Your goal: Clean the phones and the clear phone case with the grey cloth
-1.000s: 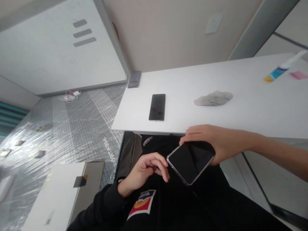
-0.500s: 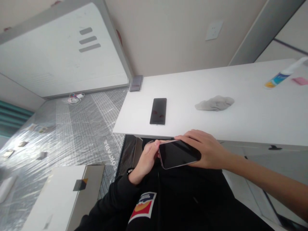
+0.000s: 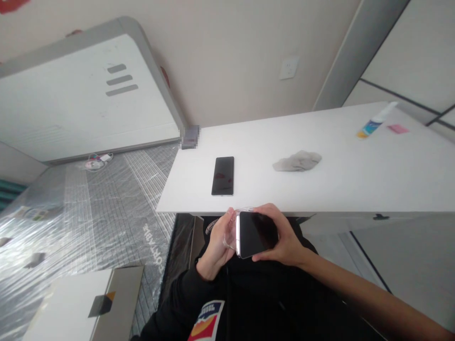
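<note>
In front of my body, just off the near edge of the white table (image 3: 320,189), my right hand (image 3: 286,239) grips a smartphone (image 3: 256,234) with a dark screen and silver edge. My left hand (image 3: 218,241) is closed on a clear phone case (image 3: 230,234), whose end sticks out past the phone's left edge. How far the case still lies around the phone is hidden. A second dark smartphone (image 3: 223,175) lies screen up on the table, beyond my left hand. A crumpled grey cloth (image 3: 297,161) rests to its right.
Toward the table's far right lie a white, blue and yellow bottle (image 3: 375,122) and a pink piece (image 3: 398,129). A blurred dark item (image 3: 190,136) sits at the back left corner. On the left are a plastic-wrapped mattress (image 3: 106,208) and a white box (image 3: 67,303).
My right hand has tilted the phone up and shifted it rightward out of the clear case, which now shows in my left hand. The camera view has turned slightly right.
</note>
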Demonstrator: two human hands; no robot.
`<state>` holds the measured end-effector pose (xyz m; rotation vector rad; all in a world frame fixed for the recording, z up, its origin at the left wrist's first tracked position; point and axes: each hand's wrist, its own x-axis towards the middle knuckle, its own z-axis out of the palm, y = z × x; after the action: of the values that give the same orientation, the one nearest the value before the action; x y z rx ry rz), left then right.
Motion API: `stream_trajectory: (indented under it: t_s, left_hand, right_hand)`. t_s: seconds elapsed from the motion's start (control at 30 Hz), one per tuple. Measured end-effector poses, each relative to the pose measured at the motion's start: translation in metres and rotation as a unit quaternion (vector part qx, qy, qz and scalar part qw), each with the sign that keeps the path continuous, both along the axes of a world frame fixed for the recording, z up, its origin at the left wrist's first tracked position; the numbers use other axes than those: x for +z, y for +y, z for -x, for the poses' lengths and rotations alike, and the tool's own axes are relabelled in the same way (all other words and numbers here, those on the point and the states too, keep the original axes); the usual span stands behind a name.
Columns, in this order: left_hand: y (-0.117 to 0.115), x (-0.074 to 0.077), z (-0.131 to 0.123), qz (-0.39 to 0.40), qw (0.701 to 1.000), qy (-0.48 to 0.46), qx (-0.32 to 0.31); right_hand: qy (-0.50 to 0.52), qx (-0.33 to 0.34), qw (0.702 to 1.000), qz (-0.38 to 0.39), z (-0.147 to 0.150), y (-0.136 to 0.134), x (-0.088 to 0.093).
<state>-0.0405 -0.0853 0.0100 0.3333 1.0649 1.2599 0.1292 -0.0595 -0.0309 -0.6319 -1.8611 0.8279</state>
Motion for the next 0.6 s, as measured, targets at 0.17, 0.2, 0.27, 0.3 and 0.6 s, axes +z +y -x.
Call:
stream_trajectory:
  t_s: [0.17,0.2,0.27,0.3,0.6]
  left_hand:
    - [0.001,0.004,0.003,-0.001,0.998,0.055,-0.023]
    - [0.001,0.003,0.003,0.000,0.997,0.072,-0.028]
    - [0.004,0.001,0.004,-0.009,0.993,0.109,-0.052]
    - [0.005,0.000,0.005,-0.017,0.989,0.128,-0.072]
    - [0.024,0.029,0.017,-0.129,0.871,0.306,-0.361]
  right_hand:
    - [0.066,0.040,0.991,0.108,0.003,-0.013,0.001]
    - [0.071,0.046,0.988,0.132,0.001,-0.014,0.002]
    - [0.074,0.058,0.980,0.176,-0.005,-0.014,0.003]
    - [0.075,0.064,0.976,0.196,-0.008,-0.014,0.003]
    - [0.262,0.087,0.909,0.312,-0.023,-0.016,-0.009]
